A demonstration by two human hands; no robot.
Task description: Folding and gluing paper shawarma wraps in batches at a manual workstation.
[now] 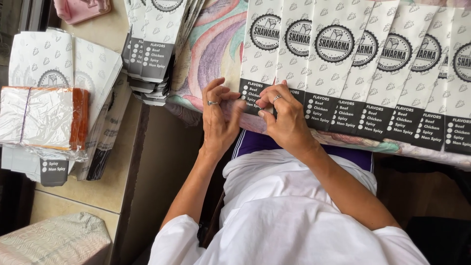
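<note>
Paper sleeve [256,54] pinched at its dark bottom edge by left hand [219,120] and right hand [284,120].

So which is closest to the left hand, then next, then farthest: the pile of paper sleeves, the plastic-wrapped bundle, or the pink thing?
From the left hand:
1. Pile of paper sleeves, just up and left of it.
2. Pink thing, at the top edge.
3. Plastic-wrapped bundle, far left.
</note>
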